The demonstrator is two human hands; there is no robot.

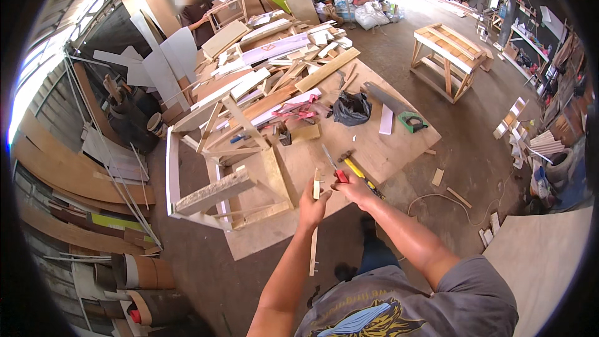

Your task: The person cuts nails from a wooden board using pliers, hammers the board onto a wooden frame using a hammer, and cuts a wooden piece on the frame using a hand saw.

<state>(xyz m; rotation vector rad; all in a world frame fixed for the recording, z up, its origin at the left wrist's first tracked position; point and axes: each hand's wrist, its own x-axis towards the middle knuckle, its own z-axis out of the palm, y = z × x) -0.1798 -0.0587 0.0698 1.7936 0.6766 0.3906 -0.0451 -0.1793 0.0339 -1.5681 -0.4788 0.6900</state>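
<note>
My left hand [312, 206] is closed around a narrow wooden strip [314, 246] that stands nearly upright in the view. Small nails stick out of it near both ends. In my right hand [358, 191] is a red-handled tool [340, 176] with a slim metal blade pointing away from me; its exact kind is unclear. Just beyond that hand lies a hammer [355, 166] with a yellow and black handle, on the plywood worktop [387, 162]. To the left of my hands, a wooden frame [274, 171] with slanted legs rests on the worktop.
A handsaw [390, 101], a black plastic bag [352, 108] and a pale purple block [386, 120] lie farther back. Stacked boards [274, 50] cover the far part. Another person [194, 15] handles a small frame at the far left. A wooden stand [446, 62] is at right.
</note>
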